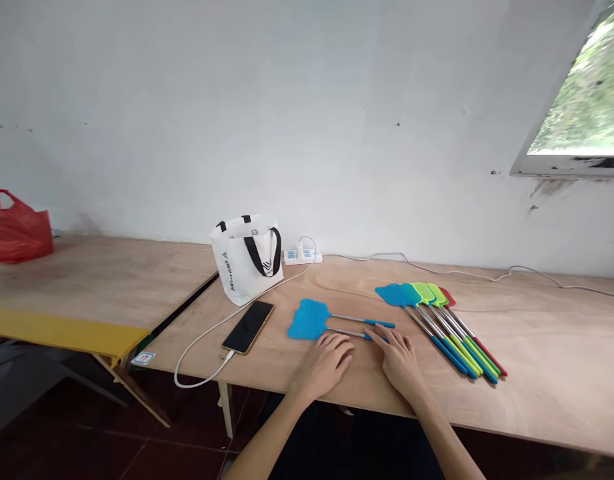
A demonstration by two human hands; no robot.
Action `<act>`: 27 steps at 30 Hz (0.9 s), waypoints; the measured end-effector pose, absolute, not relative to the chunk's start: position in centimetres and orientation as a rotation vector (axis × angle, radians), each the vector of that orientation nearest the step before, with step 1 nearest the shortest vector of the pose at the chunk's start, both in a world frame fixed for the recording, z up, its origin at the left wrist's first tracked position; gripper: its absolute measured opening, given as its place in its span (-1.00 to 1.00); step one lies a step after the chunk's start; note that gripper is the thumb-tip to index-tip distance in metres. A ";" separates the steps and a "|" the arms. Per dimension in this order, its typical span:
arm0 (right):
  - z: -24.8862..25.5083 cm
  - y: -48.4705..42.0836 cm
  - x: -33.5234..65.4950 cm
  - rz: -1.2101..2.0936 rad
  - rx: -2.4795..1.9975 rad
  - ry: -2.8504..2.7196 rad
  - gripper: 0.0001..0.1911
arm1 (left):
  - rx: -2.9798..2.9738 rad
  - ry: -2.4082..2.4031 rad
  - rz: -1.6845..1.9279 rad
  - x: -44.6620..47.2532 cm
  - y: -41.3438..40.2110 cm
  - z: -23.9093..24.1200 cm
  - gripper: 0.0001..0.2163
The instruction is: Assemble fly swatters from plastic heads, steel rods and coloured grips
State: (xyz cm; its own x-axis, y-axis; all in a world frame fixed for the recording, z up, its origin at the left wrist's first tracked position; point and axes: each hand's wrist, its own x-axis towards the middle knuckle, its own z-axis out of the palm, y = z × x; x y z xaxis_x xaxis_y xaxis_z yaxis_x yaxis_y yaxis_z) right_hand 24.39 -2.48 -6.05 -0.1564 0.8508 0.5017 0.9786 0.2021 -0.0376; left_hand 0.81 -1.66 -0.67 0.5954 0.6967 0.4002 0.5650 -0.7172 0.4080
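Two blue fly swatters (311,320) lie side by side on the wooden table (537,360), heads to the left, thin metal handles running right. My left hand (324,363) rests flat on the table just below the swatter heads, fingers stretched out, holding nothing. My right hand (399,357) lies flat too, its fingertips touching the blue grip end of the nearer swatter. To the right, a fanned row of several swatters (439,320) in blue, green and red lies untouched.
A black phone (248,326) on a white charging cable lies left of my hands. Behind it stand a white tote bag (247,257) and a power strip (303,255). A red plastic bag (17,227) sits on the neighbouring table at far left.
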 end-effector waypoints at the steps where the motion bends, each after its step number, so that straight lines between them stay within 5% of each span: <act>1: -6.0 -2.4 24.4 -0.416 -1.712 -2.070 -0.16 | 2.586 1.039 0.808 0.8 -1.6 -0.6 -0.77; 13: -3.1 -3.9 22.3 -0.145 -1.362 -2.230 -0.61 | 2.609 1.042 0.797 1.0 -1.6 -0.7 -0.76; 27: -3.3 -3.7 22.2 -0.110 -1.399 -2.174 -0.64 | 2.638 1.103 0.765 0.8 -1.4 -1.4 -0.71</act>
